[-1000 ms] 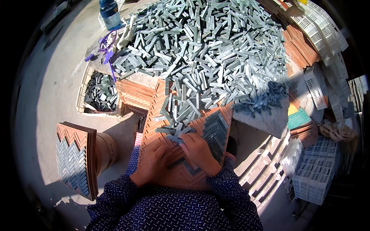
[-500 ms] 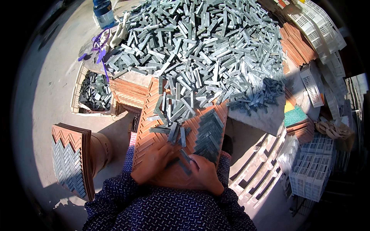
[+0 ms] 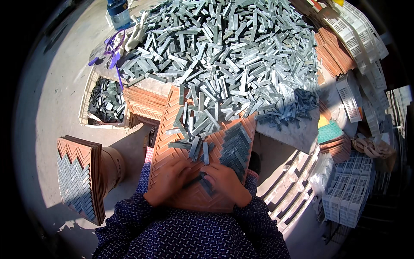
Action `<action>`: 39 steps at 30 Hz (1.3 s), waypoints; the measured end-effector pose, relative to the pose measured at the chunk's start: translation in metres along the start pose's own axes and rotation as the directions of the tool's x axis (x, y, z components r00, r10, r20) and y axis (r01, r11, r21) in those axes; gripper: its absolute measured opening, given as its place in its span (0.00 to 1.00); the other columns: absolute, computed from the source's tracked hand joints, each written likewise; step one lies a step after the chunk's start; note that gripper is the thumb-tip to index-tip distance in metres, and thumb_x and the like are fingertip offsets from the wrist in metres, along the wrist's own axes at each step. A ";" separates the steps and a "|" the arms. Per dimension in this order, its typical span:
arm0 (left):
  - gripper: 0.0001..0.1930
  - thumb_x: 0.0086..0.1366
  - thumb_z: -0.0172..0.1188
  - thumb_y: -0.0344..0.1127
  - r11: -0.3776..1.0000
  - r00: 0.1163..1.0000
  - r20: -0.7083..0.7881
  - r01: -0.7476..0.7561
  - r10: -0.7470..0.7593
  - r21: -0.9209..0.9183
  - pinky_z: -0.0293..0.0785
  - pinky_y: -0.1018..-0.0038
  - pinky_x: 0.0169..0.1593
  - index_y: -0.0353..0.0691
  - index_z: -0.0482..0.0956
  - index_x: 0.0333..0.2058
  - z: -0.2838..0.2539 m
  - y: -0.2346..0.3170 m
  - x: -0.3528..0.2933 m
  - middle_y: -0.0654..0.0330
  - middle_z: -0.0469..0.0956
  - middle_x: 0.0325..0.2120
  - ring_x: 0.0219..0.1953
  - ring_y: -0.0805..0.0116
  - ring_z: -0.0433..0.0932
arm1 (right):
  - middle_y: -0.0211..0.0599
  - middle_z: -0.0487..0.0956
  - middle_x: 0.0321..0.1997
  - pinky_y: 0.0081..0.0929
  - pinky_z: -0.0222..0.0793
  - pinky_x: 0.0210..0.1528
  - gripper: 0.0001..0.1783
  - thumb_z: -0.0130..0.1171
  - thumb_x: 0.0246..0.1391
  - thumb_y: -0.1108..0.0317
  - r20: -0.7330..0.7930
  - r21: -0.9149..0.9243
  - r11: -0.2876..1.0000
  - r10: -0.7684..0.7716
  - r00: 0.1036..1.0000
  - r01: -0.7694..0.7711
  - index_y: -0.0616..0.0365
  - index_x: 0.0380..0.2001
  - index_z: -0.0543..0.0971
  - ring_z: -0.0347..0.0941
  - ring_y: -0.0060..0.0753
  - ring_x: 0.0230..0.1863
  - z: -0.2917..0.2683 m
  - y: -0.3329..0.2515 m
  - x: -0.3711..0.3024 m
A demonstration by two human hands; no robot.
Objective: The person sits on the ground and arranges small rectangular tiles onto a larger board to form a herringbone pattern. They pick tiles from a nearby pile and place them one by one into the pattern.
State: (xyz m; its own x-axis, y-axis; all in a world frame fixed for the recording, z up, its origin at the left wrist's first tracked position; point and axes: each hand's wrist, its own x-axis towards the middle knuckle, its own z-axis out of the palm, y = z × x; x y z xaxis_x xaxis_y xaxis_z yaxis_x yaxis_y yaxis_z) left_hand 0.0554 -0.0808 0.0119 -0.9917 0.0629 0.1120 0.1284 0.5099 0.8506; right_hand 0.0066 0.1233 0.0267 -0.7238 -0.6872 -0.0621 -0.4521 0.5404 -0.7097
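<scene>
A terracotta-coloured tray with herringbone grooves (image 3: 166, 149) lies before me, over my lap. Dark grey-green stone strips (image 3: 235, 151) fill part of its right side in a zigzag. My left hand (image 3: 171, 178) rests low on the tray, its fingers curled inward; their tips are partly hidden. Close beside it, my right hand (image 3: 225, 180) pinches a short dark stone strip (image 3: 202, 175), its end toward the left fingers. Under the right fingers another strip (image 3: 206, 186) lies in the tray. Loose strips (image 3: 198, 146) are scattered just above both hands.
A large heap of stone strips (image 3: 233, 56) covers the table ahead. At left stand a crate of strips (image 3: 87, 101) and a stack of trays (image 3: 74, 181), the front one partly filled. To the right are a wooden pallet (image 3: 289, 192) and white plastic baskets (image 3: 347, 194).
My right hand has moved slightly up and left, bringing its strip nearer the left hand. My left hand has shifted only a little.
</scene>
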 end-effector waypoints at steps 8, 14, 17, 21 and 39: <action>0.07 0.56 0.61 0.30 0.985 1.000 -0.020 -0.003 0.007 0.171 0.72 0.63 0.37 0.36 0.73 0.32 -0.005 0.007 0.013 0.55 0.74 0.31 0.34 0.53 0.75 | 0.42 0.77 0.33 0.34 0.73 0.32 0.14 0.63 0.46 0.72 -0.155 0.058 0.998 -0.004 0.988 0.013 0.58 0.39 0.75 0.76 0.44 0.31 0.001 0.002 0.001; 0.14 0.56 0.62 0.35 0.941 0.999 0.039 -0.007 -0.007 0.339 0.70 0.60 0.35 0.37 0.67 0.34 0.011 0.014 0.031 0.51 0.71 0.30 0.33 0.49 0.73 | 0.43 0.76 0.30 0.39 0.70 0.27 0.19 0.65 0.45 0.69 -0.322 0.070 0.983 0.183 0.929 -0.170 0.56 0.41 0.70 0.75 0.48 0.28 0.010 0.003 0.029; 0.14 0.55 0.61 0.34 0.931 0.991 0.046 0.099 -0.123 0.352 0.70 0.61 0.36 0.36 0.67 0.36 0.018 0.013 0.029 0.49 0.70 0.31 0.35 0.48 0.73 | 0.44 0.76 0.31 0.40 0.70 0.28 0.22 0.66 0.45 0.68 -0.259 0.158 0.958 0.273 0.927 -0.238 0.55 0.42 0.69 0.76 0.49 0.29 0.011 0.008 0.033; 0.12 0.55 0.59 0.32 0.900 0.999 0.034 -0.009 -0.006 0.436 0.71 0.63 0.37 0.35 0.68 0.35 0.020 0.015 0.026 0.52 0.69 0.30 0.35 0.52 0.72 | 0.45 0.76 0.30 0.43 0.71 0.30 0.22 0.65 0.45 0.68 -0.266 0.056 0.950 0.312 0.912 -0.308 0.55 0.43 0.68 0.76 0.51 0.31 0.007 0.005 0.033; 0.09 0.55 0.54 0.26 0.970 0.990 -0.008 0.139 -0.141 0.200 0.72 0.60 0.35 0.37 0.74 0.37 -0.001 0.017 0.017 0.51 0.75 0.29 0.30 0.50 0.76 | 0.43 0.79 0.32 0.25 0.72 0.36 0.16 0.59 0.48 0.78 -0.041 0.297 0.950 0.116 0.992 -0.099 0.62 0.43 0.75 0.78 0.33 0.34 -0.007 0.018 0.013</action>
State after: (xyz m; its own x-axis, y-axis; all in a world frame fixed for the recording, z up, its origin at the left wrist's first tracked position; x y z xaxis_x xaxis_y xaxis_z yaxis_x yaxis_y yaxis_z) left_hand 0.0408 -0.0722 0.0284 -0.9999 -0.0161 -0.0049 -0.0145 0.6751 0.7375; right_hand -0.0141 0.1275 0.0176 -0.7923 -0.5991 -0.1156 -0.2028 0.4372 -0.8762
